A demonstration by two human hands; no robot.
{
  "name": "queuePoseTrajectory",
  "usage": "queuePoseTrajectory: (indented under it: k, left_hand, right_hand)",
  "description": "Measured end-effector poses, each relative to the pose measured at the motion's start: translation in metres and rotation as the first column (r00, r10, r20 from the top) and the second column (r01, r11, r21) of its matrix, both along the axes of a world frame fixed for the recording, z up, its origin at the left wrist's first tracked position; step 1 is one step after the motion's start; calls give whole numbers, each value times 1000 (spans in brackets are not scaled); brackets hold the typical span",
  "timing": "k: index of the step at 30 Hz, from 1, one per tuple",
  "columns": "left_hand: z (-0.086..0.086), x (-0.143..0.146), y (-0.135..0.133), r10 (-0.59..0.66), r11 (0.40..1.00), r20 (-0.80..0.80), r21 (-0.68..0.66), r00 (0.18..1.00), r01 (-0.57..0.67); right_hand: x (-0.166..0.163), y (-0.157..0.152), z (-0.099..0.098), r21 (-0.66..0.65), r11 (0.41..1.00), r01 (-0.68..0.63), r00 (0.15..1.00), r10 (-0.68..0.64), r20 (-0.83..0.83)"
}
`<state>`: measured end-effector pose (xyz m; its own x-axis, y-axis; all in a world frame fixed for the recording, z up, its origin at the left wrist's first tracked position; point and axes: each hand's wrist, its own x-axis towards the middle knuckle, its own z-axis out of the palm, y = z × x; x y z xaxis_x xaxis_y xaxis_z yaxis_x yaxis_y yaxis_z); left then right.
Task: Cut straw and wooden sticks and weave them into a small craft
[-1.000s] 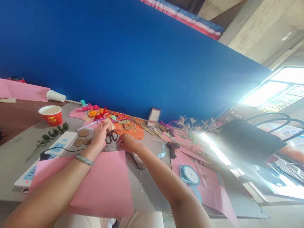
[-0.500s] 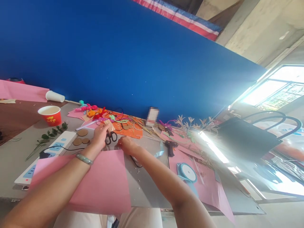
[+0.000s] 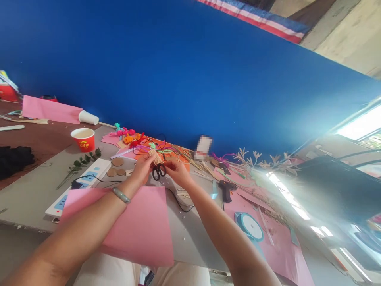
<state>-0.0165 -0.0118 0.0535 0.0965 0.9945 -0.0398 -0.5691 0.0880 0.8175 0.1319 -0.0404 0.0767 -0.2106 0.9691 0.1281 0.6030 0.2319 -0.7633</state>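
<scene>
My left hand (image 3: 144, 169) is closed, pinching a small pale tan piece with stripes like thin sticks (image 3: 154, 156). Right beside its fingers are the black handles of a pair of scissors (image 3: 159, 172); whether they lie on the table or hang from the hand I cannot tell. My right hand (image 3: 177, 171) is just right of the handles, fingers bent together, with its fingertips close to the tan piece. What those fingertips hold, if anything, is hidden. Under my left forearm lies a pink sheet (image 3: 143, 226).
Left stand a white power strip (image 3: 98, 171), round brown discs (image 3: 117, 161), a green sprig (image 3: 85, 161) and a red paper cup (image 3: 83, 141). Right are a black glue gun (image 3: 228, 190) and a blue ribbon spool (image 3: 251, 226). A blue panel (image 3: 178, 79) rises behind the table.
The view has swung left, so things sit further right. My right hand has moved up and closer to the tan piece and scissors. My left hand keeps its pinch.
</scene>
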Motion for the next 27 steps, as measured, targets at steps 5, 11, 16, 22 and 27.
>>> queuePoseTrajectory:
  k: [5, 11, 16, 22, 27]
  left_hand:
    - [8, 1, -6, -18, 1000, 56, 14, 998, 17]
    - [10, 3, -16, -287, 950, 76, 152, 955, 274]
    - [10, 1, -17, -318, 934, -43, 156, 947, 321]
    - [4, -8, -4, -269, 904, -609, 108, 747, 414]
    - [6, -18, -1, -201, 931, -902, -54, 383, 360]
  right_hand:
    - [-10, -9, 11, -259, 960, 108, 783, -243, -573]
    - [-16, -22, 11, -382, 918, -111, 861, -103, -498]
    - [10, -32, 15, -271, 961, -58, 980, 4, -197]
    - [56, -63, 36, 36, 997, 63, 776, -72, 627]
    - [49, -94, 35, -101, 994, -38, 287, 108, 952]
